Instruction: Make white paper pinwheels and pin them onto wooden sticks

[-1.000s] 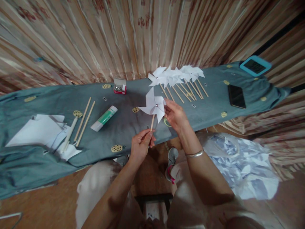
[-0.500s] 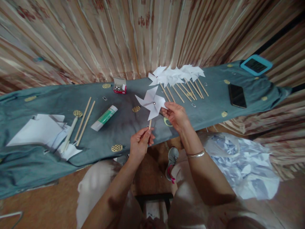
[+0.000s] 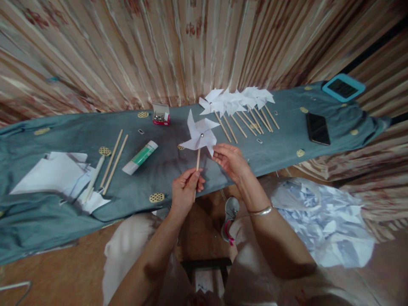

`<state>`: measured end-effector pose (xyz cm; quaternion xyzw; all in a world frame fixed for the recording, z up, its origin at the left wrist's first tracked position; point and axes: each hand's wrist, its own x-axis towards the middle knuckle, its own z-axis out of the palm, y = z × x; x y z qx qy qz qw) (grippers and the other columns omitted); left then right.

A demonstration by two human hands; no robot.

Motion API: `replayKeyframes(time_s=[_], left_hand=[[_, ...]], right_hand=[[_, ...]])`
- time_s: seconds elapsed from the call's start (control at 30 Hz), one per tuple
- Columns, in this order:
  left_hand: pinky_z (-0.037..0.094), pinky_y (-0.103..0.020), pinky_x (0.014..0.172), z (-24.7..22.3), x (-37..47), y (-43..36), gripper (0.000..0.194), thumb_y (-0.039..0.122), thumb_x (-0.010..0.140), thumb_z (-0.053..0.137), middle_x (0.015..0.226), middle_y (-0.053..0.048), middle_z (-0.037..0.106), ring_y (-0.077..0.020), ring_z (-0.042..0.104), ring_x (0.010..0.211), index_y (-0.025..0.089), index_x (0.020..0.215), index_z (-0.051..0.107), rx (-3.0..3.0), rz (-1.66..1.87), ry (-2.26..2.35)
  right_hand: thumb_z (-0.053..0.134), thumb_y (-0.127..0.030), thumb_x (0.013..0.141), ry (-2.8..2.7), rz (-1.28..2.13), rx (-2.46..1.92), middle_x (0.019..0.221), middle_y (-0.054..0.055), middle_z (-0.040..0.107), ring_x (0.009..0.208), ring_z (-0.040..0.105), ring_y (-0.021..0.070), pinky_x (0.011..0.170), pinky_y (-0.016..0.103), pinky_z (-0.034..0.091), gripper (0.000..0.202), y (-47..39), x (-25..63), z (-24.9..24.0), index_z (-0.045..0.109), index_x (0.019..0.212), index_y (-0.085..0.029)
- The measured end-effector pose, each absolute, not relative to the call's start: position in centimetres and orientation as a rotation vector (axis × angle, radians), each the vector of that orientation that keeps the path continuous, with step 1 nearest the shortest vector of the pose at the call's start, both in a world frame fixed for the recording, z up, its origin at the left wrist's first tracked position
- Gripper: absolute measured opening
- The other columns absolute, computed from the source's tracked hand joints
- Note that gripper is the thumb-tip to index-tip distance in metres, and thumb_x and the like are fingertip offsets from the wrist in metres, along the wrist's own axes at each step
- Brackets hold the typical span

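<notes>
A white paper pinwheel [image 3: 201,132] with a shiny pin at its centre is held upright over the cloth-covered table [image 3: 172,170]. My left hand [image 3: 187,187] is closed round its wooden stick [image 3: 198,160], thumb on top. At the lower right blade is my right hand [image 3: 230,160], its fingertips touching or pinching the blade's edge; the exact contact is partly hidden. Behind, several white pinwheels [image 3: 237,102] lie overlapped in a row, their sticks pointing toward me.
On the left lie white paper sheets [image 3: 54,172], two loose sticks [image 3: 115,165], a white rod [image 3: 95,176] and a green-white tube [image 3: 140,158]. A red box of pins [image 3: 161,115] sits farther back. Right: phone [image 3: 318,128], blue-framed device [image 3: 343,87], plastic bag of paper [image 3: 325,216].
The held pinwheel's blades have turned and its head has shifted slightly left. My right hand has moved a little down and left, and more of the stick now shows.
</notes>
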<state>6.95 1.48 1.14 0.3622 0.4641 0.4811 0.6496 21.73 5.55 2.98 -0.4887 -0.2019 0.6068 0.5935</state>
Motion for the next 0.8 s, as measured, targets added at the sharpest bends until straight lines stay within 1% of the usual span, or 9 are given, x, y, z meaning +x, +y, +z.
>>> replayKeyframes(time_s=[0.23,0.43,0.57,0.7,0.8], left_hand=[[0.039,-0.020,0.043,0.9,6.9,1.6,0.034,0.043,0.068,0.076,0.056,0.001,0.062,-0.0072,0.051,0.045,0.013,0.083,0.070,0.829,1.093,1.057],[0.039,-0.020,0.044,1.0,6.9,1.5,0.032,0.042,0.070,0.075,0.056,0.001,0.062,-0.0071,0.051,0.045,0.013,0.083,0.071,0.845,1.086,1.064],[0.040,-0.020,0.044,0.9,6.9,1.5,0.033,0.043,0.070,0.075,0.057,0.001,0.062,-0.0072,0.050,0.045,0.013,0.084,0.071,0.865,1.089,1.052],[0.040,-0.020,0.044,0.8,6.9,1.5,0.032,0.042,0.071,0.074,0.057,0.001,0.062,-0.0073,0.051,0.045,0.013,0.085,0.071,0.873,1.083,1.055],[0.039,-0.020,0.044,0.9,6.8,1.6,0.032,0.042,0.070,0.075,0.056,0.001,0.062,-0.0072,0.050,0.045,0.014,0.084,0.071,0.862,1.086,1.063]], right_hand=[[0.089,-0.028,0.047,-0.494,1.476,-1.133,0.060,-0.004,0.066,0.059,0.058,0.0071,0.064,0.020,0.048,0.026,5.2,21.0,3.0,0.067,0.058,-0.019],[0.090,-0.032,0.047,-0.548,1.511,-1.135,0.058,-0.003,0.065,0.060,0.060,0.0078,0.063,0.020,0.047,0.027,5.0,20.6,2.9,0.067,0.054,-0.019],[0.090,-0.034,0.048,-0.592,1.511,-1.130,0.061,-0.002,0.067,0.061,0.060,0.0083,0.064,0.021,0.047,0.027,4.9,20.3,2.9,0.069,0.056,-0.019],[0.090,-0.040,0.046,-0.617,1.502,-1.143,0.062,-0.002,0.067,0.062,0.059,0.0082,0.064,0.021,0.047,0.032,4.9,20.0,2.9,0.069,0.056,-0.019],[0.088,-0.048,0.047,-0.683,1.477,-1.209,0.067,0.000,0.070,0.062,0.060,0.0086,0.063,0.022,0.046,0.036,5.0,20.6,3.1,0.071,0.059,-0.019]])
